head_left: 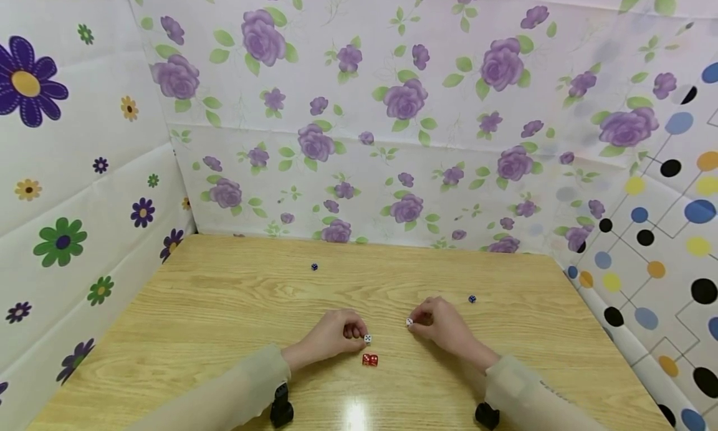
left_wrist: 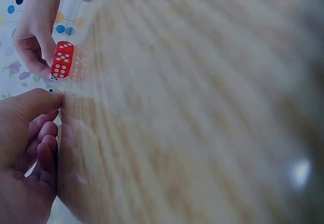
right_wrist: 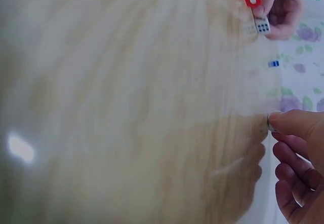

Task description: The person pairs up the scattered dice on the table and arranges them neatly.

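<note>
The left sleeve (head_left: 224,388) lies nearest, running to the left hand (head_left: 335,335), whose fingers pinch a white die (head_left: 368,339) at their tips, just behind two red dice (head_left: 374,360) on the surface (head_left: 241,300). The right hand (head_left: 444,327) pinches a second white die (head_left: 409,322) between fingertips — lifted or resting, I cannot tell. The step looks like positioning small dice; next calls for a light, steady pinch.
</note>
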`<state>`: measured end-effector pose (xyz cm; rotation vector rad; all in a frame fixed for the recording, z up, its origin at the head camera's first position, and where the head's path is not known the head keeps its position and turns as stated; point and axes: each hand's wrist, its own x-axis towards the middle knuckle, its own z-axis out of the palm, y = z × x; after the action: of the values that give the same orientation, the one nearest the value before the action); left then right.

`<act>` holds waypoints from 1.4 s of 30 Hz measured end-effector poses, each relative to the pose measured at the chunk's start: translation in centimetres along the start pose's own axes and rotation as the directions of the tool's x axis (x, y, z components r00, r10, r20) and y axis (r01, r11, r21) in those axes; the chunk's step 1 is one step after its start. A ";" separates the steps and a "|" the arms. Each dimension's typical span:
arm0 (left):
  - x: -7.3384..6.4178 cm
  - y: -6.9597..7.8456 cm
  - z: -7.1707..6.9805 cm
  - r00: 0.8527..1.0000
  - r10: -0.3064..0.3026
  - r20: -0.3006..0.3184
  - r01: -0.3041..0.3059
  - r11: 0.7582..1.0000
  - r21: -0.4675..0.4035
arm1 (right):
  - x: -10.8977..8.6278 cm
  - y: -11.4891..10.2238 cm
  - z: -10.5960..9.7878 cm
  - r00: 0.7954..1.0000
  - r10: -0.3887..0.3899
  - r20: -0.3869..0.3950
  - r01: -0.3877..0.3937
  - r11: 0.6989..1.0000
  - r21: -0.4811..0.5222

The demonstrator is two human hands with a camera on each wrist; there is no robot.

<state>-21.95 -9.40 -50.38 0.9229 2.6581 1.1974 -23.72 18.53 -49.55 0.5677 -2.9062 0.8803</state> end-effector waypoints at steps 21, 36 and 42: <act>0.1 -0.3 0.2 1.000 -0.002 -0.008 0.002 1.000 0.010 | -0.8 -2.6 2.0 0.996 -0.084 0.036 0.080 0.993 0.092; 0.1 -0.2 0.1 1.000 -0.002 -0.005 0.002 1.000 0.016 | -0.9 -3.7 3.0 0.991 -0.125 0.049 0.115 0.979 0.166; 0.1 -0.1 0.1 1.000 -0.005 -0.002 0.005 1.000 0.020 | -1.0 -4.0 3.3 0.991 -0.114 0.072 0.098 0.977 0.190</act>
<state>-22.06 -9.32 -50.50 0.9176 2.6771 1.1728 -21.17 13.95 -50.32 0.7831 -2.8507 1.1477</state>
